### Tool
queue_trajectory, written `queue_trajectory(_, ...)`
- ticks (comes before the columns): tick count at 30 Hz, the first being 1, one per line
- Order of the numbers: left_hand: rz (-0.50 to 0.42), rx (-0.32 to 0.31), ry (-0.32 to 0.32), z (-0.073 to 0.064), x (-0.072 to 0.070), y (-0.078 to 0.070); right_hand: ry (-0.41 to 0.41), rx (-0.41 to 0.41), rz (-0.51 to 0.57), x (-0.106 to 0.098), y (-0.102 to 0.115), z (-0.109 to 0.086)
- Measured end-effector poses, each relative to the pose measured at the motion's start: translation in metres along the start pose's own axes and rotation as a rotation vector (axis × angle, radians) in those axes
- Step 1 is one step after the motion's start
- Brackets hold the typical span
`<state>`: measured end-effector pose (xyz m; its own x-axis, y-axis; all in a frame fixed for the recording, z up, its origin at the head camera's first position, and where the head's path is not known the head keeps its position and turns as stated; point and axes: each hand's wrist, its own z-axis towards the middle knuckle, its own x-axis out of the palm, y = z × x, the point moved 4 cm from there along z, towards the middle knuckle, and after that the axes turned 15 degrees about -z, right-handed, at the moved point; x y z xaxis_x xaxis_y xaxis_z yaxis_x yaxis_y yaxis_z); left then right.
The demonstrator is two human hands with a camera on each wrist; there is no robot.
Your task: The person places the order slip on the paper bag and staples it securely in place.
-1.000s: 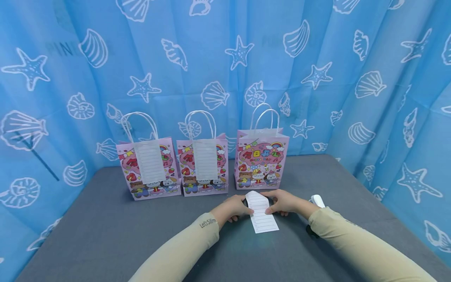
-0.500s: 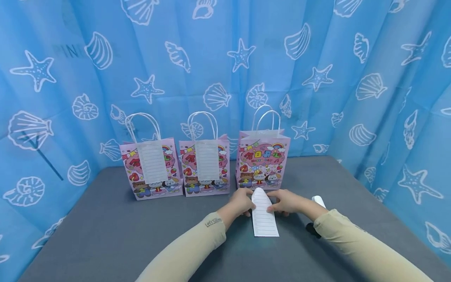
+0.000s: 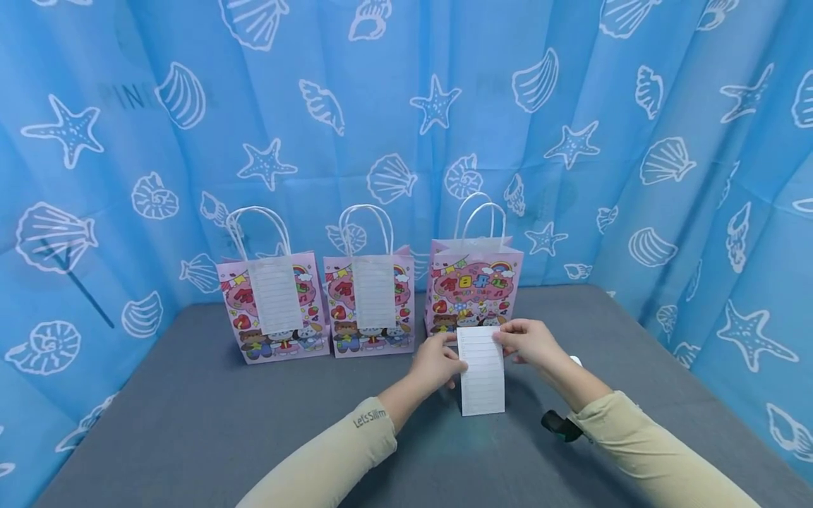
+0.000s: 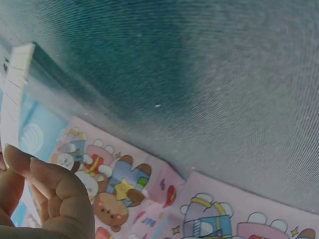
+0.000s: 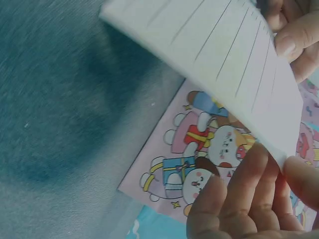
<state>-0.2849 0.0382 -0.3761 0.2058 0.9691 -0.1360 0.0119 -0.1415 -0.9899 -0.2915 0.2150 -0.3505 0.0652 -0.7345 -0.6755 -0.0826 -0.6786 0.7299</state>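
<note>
A white slip of lined paper (image 3: 483, 377) is held upright just in front of the right-hand pink paper bag (image 3: 473, 289). My left hand (image 3: 435, 363) pinches its left edge between thumb and fingers. At the upper right corner, my right hand (image 3: 528, 342) pinches it too. In the right wrist view the lined paper (image 5: 214, 55) bows slightly, with the right thumb (image 5: 301, 179) at its corner. The left wrist view catches the slip nearly edge-on, beside the left hand (image 4: 60, 194). The slip covers the lower front of that bag.
Two more pink gift bags, the left (image 3: 254, 346) and the middle one (image 3: 346, 339), stand to the left, each with a lined white slip hanging down its front. A black object (image 3: 561, 426) lies by my right wrist; a white one (image 3: 575, 360) is mostly hidden there. Behind is a blue curtain (image 3: 394, 85).
The slip has gone from leaning back with a folded-looking top to standing upright and flat. My right hand has shifted up to its upper right corner; the left still grips the left edge.
</note>
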Motion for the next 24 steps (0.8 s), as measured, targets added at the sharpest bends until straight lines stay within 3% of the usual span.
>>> queue_trajectory(12, -0.058, 0.070, -0.046, 0.004, -0.007, -0.013, -0.030, -0.005, 0.045, -0.007, 0.011, -0.006)
queue_trajectory(24, -0.108, 0.092, -0.048, 0.009, -0.010, -0.032, -0.092, -0.016, 0.094, -0.019, 0.023, -0.003)
